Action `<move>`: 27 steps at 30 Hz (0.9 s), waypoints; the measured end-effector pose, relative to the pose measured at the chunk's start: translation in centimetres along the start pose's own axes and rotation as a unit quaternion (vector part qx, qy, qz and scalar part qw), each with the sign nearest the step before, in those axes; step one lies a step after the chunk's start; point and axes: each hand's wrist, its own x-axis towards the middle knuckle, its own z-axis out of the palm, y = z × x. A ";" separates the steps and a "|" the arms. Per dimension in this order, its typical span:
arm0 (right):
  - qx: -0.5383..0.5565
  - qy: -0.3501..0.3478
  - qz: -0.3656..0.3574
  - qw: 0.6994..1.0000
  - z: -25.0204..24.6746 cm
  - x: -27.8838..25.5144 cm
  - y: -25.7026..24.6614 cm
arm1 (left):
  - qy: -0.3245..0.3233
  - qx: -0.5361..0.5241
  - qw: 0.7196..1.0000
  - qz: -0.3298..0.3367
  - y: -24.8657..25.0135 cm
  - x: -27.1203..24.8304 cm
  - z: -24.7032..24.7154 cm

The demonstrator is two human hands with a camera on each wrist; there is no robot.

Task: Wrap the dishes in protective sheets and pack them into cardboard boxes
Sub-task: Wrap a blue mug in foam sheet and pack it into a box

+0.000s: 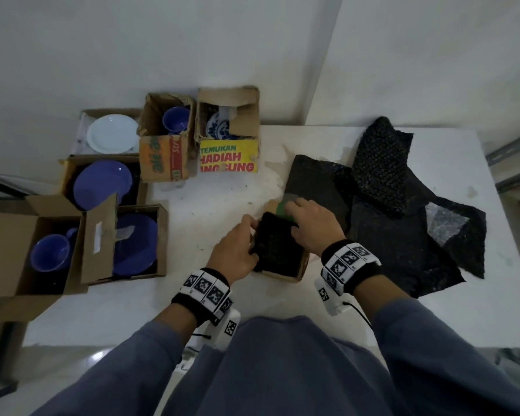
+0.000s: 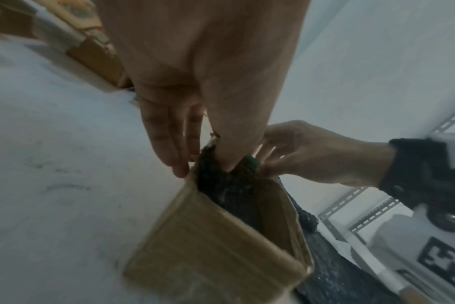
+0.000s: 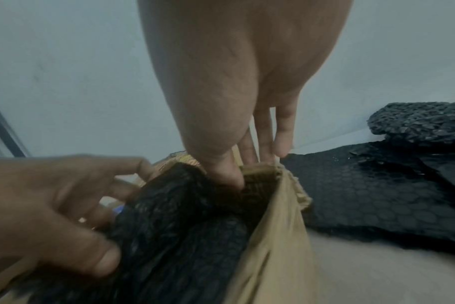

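A dish wrapped in black bubble wrap (image 1: 275, 247) (image 3: 185, 216) sits partly inside a small open cardboard box (image 1: 282, 276) (image 2: 216, 246) at the middle of the white table, its top above the rim. My left hand (image 1: 237, 247) (image 2: 204, 168) grips the bundle at the box's left side, with the thumb on the wrap and the fingers down the outside wall. My right hand (image 1: 300, 219) (image 3: 249, 166) pinches the box's far right wall (image 3: 275, 236): thumb inside against the wrap, fingers outside. The dish itself is hidden by the wrap.
Loose black bubble-wrap sheets (image 1: 388, 205) lie spread on the table's right half. Along the left stand open boxes with blue plates (image 1: 102, 181), a blue cup (image 1: 50, 252) and a white plate (image 1: 111, 133). A yellow-labelled box (image 1: 228, 154) holds a blue-and-white dish.
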 end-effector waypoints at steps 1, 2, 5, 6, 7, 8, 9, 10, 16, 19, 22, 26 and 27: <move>0.003 -0.009 0.014 1.000 0.1 -0.2 0.1 | 0.018 0.029 0.999 0.006 0.2 0.2 -0.3; 0.006 -0.022 0.032 0.999 0.1 -0.5 0.1 | 0.042 0.057 0.997 0.012 0.4 0.4 -0.6; -0.006 -0.037 0.069 0.997 0.0 -1.7 0.3 | 0.144 0.139 0.977 0.068 0.5 0.9 -1.0; -0.009 -0.031 0.070 0.997 -0.1 -2.1 0.1 | 0.174 0.152 0.969 0.084 0.8 0.9 -1.0; -0.005 -0.021 0.067 0.998 -0.1 -2.4 -0.2 | 0.193 0.152 0.965 0.091 1.1 0.7 -1.0; 0.006 -0.013 0.062 0.998 -0.1 -2.7 -0.6 | 0.186 0.136 0.970 0.079 1.7 0.3 -1.1; 0.021 -0.020 0.056 0.998 0.0 -2.8 -0.9 | 0.159 0.116 0.979 0.056 2.2 -0.1 -1.0; 0.036 -0.044 0.047 0.997 0.0 -2.8 -1.3 | 0.108 0.104 0.988 0.024 2.5 -0.6 -0.9; 0.025 -0.188 0.040 0.981 0.4 -1.4 -3.2 | -0.043 0.163 0.986 -0.023 2.3 -2.1 1.9; 0.036 -0.228 0.081 0.970 0.5 -0.6 -3.7 | -0.072 0.142 0.986 -0.044 2.6 -1.5 2.2; 0.053 -0.252 0.088 0.962 0.3 -0.2 -4.2 | -0.112 0.116 0.984 -0.072 2.8 -0.6 1.9; 0.067 -0.283 0.092 0.952 0.4 0.4 -4.2 | -0.153 0.119 0.975 -0.107 3.4 0.6 1.0; 0.068 -0.289 0.090 0.950 0.4 0.5 -4.2 | -0.161 0.120 0.973 -0.113 3.5 0.8 0.7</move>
